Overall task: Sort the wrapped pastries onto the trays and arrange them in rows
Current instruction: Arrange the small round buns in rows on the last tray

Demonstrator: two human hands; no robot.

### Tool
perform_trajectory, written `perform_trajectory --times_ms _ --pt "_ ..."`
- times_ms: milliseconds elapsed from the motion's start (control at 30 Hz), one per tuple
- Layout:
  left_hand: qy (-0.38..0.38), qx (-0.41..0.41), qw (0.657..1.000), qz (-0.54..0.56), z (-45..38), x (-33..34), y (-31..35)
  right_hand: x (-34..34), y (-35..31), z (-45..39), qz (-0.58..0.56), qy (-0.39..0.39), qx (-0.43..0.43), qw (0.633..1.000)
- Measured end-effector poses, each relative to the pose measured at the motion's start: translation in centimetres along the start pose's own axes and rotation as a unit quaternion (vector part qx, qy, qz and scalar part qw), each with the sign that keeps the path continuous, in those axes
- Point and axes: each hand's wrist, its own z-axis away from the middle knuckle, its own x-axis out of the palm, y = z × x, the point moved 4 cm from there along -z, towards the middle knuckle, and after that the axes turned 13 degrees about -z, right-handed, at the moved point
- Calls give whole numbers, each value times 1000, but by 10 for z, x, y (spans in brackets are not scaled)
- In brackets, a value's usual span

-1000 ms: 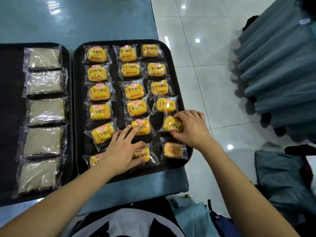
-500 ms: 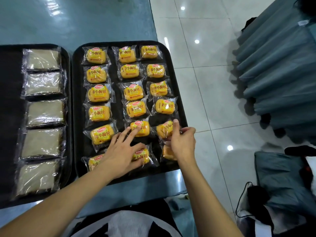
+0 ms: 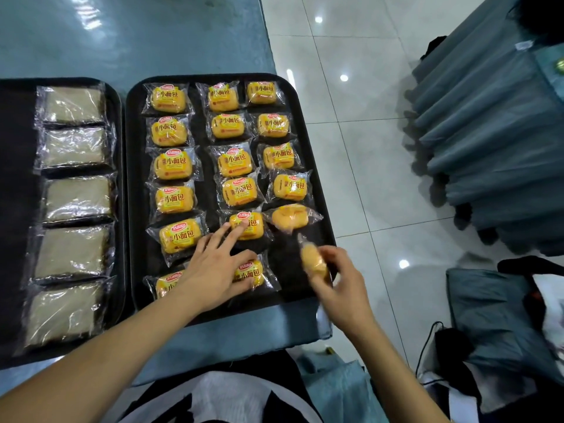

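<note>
The right hand (image 3: 341, 285) is pinching a wrapped bun (image 3: 314, 261) just above the right tray (image 3: 311, 166) near its right corner — blurred. The left hand (image 3: 213, 270) is lying flat, fingers spread, touching two buns (image 3: 250, 271) in the middle column. Pale pastries (image 3: 76, 196) are lining the left tray (image 3: 18, 193).

The yellow bun wrappers (image 3: 168, 98) on the right tray (image 3: 308, 166) each carry the dark characters 小面包. Above the characters sits a small red oval brand logo (image 3: 172, 153), its white lettering too small to read. Smaller print lower on each label is illegible. The clear packs (image 3: 73, 105) on the left tray show no readable text.
</note>
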Motion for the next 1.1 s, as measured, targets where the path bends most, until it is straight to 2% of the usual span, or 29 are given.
perform_trajectory --times_ms 33,67,100,133,233,400,467,567,600,667,700,767,900,1100 --pt "2 -1 1000 1 0 0 0 -1 3 3 -200 33 81 976" --pt "5 -1 1000 2 0 1 0 0 8 4 -348 70 141 924" --pt "10 0 1000 5 1 1 0 2 13 6 -442 94 181 873" --pt "16 0 1000 8 1 1 1 5 17 8 -493 112 205 838" --pt "28 3 1000 13 1 0 1 17 18 14 -551 133 250 785" --pt "18 -5 1000 13 1 -4 4 22 17 15 -549 145 271 777" --pt "59 -4 998 26 3 -13 6 25 16 14 -555 152 271 771" --pt "144 5 989 34 -1 -35 15 20 22 12 -514 180 274 793" --pt "154 9 988 23 -6 -41 19 13 23 12 -477 190 267 815" --pt "159 15 987 -7 -21 -48 30 -6 24 9 -359 175 230 888" --pt "157 15 987 -19 -31 -49 34 -14 22 7 -301 146 200 921" --pt "143 10 989 -36 -50 -51 41 -26 19 3 -214 83 144 963" --pt "114 7 990 -77 -81 -51 50 -34 15 -11 -144 20 116 983" --pt "140 7 989 -42 -98 -52 53 -19 -4 -47 -69 -84 51 993"
